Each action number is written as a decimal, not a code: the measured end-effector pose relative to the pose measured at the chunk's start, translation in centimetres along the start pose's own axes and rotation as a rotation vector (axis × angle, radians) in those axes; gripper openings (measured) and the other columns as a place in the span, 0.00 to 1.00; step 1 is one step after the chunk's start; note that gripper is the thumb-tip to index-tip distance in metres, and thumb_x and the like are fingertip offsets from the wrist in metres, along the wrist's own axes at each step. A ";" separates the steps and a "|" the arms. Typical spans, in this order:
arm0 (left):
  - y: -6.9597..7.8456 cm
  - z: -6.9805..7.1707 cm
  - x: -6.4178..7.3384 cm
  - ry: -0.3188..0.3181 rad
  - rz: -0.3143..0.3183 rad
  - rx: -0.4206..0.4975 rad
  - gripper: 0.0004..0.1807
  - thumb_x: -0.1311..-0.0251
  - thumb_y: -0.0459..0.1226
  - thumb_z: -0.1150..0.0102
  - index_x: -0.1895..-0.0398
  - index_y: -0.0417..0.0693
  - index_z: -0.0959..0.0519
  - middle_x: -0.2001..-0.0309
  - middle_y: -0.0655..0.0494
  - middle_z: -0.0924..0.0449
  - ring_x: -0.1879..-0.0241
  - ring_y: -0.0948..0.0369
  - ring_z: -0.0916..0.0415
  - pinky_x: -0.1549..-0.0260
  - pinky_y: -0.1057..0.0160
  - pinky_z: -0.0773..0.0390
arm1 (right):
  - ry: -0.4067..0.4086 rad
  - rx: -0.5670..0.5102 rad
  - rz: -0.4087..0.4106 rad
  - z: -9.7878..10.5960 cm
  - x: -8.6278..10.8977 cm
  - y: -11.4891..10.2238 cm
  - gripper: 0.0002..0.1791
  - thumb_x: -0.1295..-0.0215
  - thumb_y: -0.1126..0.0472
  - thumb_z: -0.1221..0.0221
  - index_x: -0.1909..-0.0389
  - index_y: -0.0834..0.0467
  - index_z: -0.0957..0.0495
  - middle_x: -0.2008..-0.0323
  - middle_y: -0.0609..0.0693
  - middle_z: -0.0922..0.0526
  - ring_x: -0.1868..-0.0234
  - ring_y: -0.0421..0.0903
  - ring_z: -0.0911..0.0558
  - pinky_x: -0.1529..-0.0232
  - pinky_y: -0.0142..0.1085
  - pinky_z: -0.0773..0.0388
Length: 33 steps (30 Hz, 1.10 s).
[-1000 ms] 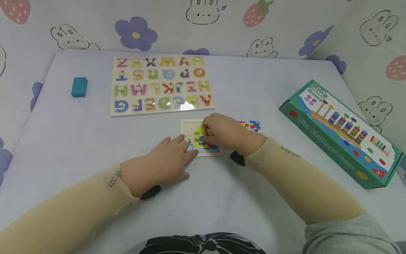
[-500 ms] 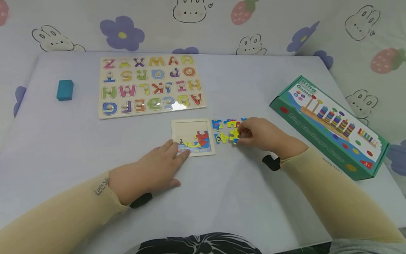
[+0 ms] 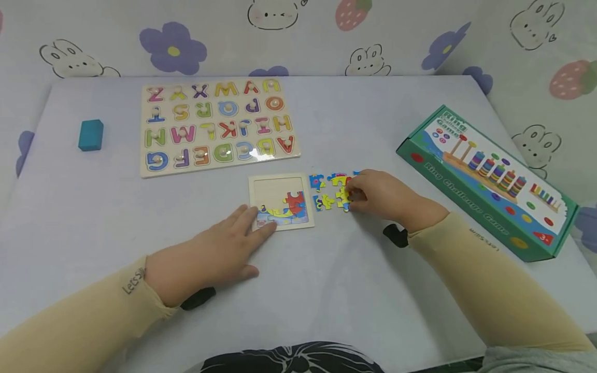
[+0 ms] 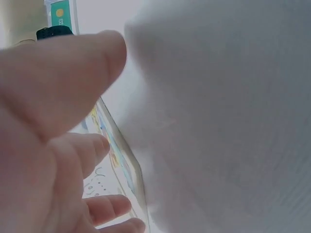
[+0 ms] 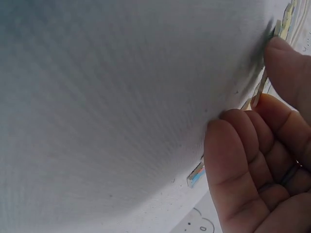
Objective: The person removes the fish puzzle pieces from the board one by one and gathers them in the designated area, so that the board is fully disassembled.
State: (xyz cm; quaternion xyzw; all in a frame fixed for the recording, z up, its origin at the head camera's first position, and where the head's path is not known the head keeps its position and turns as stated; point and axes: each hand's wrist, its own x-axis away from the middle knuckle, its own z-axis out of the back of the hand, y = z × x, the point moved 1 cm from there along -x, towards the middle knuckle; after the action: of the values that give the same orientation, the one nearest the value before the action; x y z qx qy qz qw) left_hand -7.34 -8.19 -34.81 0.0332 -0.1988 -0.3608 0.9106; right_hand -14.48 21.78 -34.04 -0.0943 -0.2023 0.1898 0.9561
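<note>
A small wooden jigsaw tray (image 3: 281, 177) lies flat in front of me, with joined red, yellow and blue pieces (image 3: 295, 204) along its lower part. My left hand (image 3: 210, 254) rests its spread, straight fingers on the tray's lower left corner; in the left wrist view those fingers (image 4: 109, 206) reach over its edge. Right of the tray, my right hand (image 3: 389, 197) pinches a yellow jigsaw piece (image 3: 342, 198) between thumb and index finger, low at the table. The right wrist view shows that piece (image 5: 261, 88) edge-on. Other loose pieces (image 3: 317, 182) lie beside it, some partly hidden by the hand.
Behind the tray lies a wooden alphabet peg board (image 3: 219, 127). A teal block (image 3: 90, 135) sits at the far left. On the right, a green Ring Challenge Game box (image 3: 487, 181) lies at a slant. A patterned cloth (image 3: 312, 46) rises behind the white table.
My right hand has moved right, from over the tray to the loose pieces, bringing a yellow piece out of the tray. The left hand stays on the tray's corner. The head view has shifted slightly.
</note>
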 end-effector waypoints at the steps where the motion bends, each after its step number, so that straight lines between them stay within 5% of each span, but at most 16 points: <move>1: 0.1 0.0 0.0 -0.003 0.002 -0.004 0.45 0.44 0.52 0.34 0.26 0.51 0.42 0.27 0.34 0.49 0.27 0.38 0.51 0.34 0.43 0.37 | 0.001 0.004 0.005 0.0 0.0 0.0 0.16 0.41 0.59 0.33 0.53 0.60 0.19 0.65 0.49 0.23 0.63 0.45 0.28 0.63 0.35 0.29; 8: 0.9 -0.3 -0.7 -0.049 -0.018 -0.020 0.47 0.43 0.58 0.38 0.24 0.55 0.45 0.23 0.40 0.60 0.24 0.41 0.61 0.32 0.40 0.44 | -0.015 0.049 0.023 -0.1 -0.1 0.0 0.18 0.41 0.58 0.33 0.50 0.61 0.19 0.61 0.51 0.20 0.61 0.46 0.26 0.57 0.38 0.24; 21: 2.1 -0.2 -1.7 -0.096 -0.048 -0.086 0.50 0.42 0.61 0.42 0.23 0.49 0.51 0.22 0.44 0.61 0.23 0.45 0.63 0.28 0.46 0.50 | -0.013 0.066 0.030 0.5 0.4 -0.8 0.19 0.39 0.58 0.35 0.48 0.60 0.19 0.59 0.52 0.20 0.59 0.46 0.24 0.56 0.40 0.22; 33: 3.0 0.6 -2.4 -0.087 -0.078 -0.079 0.50 0.41 0.59 0.41 0.24 0.45 0.50 0.22 0.43 0.59 0.24 0.45 0.59 0.27 0.49 0.49 | -0.092 0.101 0.072 0.4 -2.9 -7.6 0.22 0.39 0.55 0.35 0.44 0.57 0.21 0.53 0.52 0.21 0.53 0.47 0.24 0.48 0.39 0.22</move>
State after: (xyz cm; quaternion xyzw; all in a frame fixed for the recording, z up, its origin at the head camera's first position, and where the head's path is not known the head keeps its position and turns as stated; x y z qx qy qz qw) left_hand -7.24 -4.29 -34.49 -0.0107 -0.2225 -0.4048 0.8869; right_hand -14.64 13.71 -32.70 -0.0442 -0.2324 0.2384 0.9419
